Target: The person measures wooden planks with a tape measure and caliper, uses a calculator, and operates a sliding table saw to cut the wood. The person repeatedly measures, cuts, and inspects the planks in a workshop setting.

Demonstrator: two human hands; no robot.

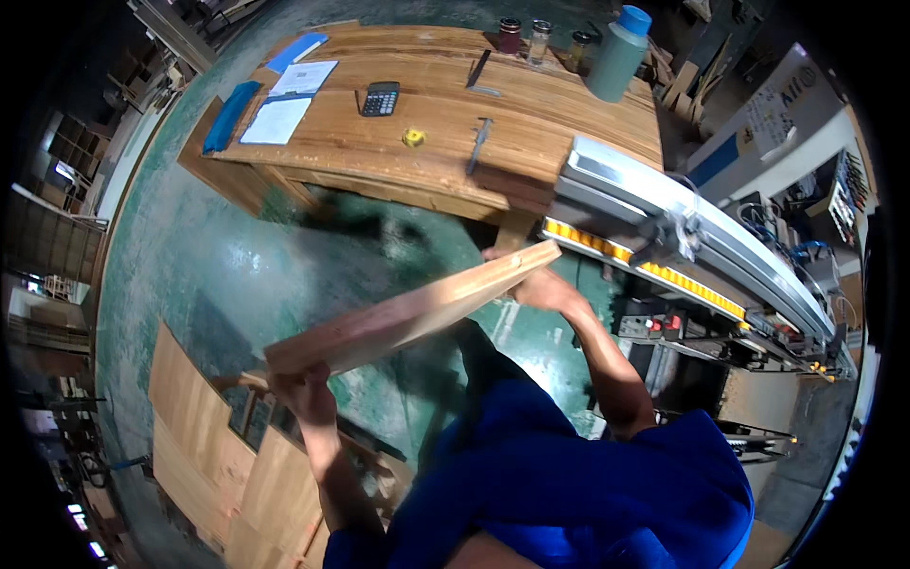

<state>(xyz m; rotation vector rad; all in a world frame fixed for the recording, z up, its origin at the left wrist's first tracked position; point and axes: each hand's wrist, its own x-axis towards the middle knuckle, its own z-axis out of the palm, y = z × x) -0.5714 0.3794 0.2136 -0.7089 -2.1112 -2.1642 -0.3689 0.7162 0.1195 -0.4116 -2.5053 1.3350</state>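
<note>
A long wooden board (412,305) is held across the front of my body, angled with its right end higher in the picture. My left hand (301,389) is closed on the board's lower left end from underneath. My right hand (536,286) grips it near the right end, partly hidden behind the wood. Just beyond that end stands a long metal machine (697,237) with a row of yellow rollers (682,284).
A wooden workbench (355,156) holds papers (270,119), a calculator (379,98), a yellow tape measure (413,137), a caliper (479,142), jars (538,43) and a large green jug (616,59). Loose wooden panels (199,446) lie at lower left on the green floor (218,266).
</note>
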